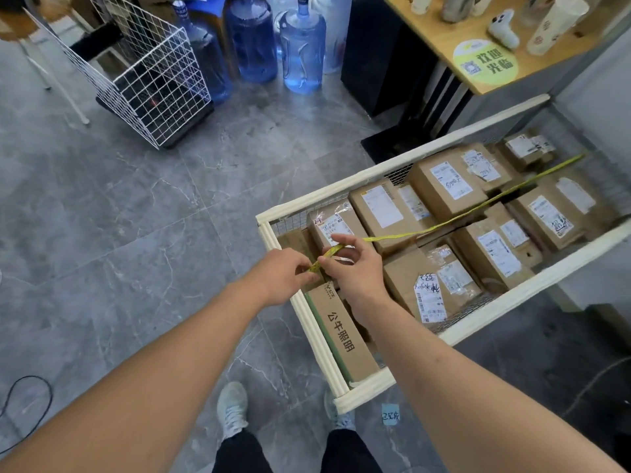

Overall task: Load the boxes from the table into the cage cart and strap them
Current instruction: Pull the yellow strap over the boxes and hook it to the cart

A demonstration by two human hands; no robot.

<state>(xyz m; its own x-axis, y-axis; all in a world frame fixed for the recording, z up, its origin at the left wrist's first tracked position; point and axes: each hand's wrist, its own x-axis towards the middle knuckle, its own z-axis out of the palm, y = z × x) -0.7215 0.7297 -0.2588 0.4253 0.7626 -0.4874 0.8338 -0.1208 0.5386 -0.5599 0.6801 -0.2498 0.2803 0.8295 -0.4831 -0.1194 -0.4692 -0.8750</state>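
- We have both hands at the near end of the cage cart (pixel 403 170), just above its padded rim; the left hand (pixel 285 274) and right hand (pixel 355 268) are closed in pinches on the near end of the yellow strap (pixel 478 211).
- The strap's long axis runs away from us, diagonally up and right over the cardboard boxes (pixel 444 186), toward the cart's far end; its far anchoring is too small to tell.
- The boxes already fill the cart.
- We judge the next move is fastening this near end; both hands are equally close to it.
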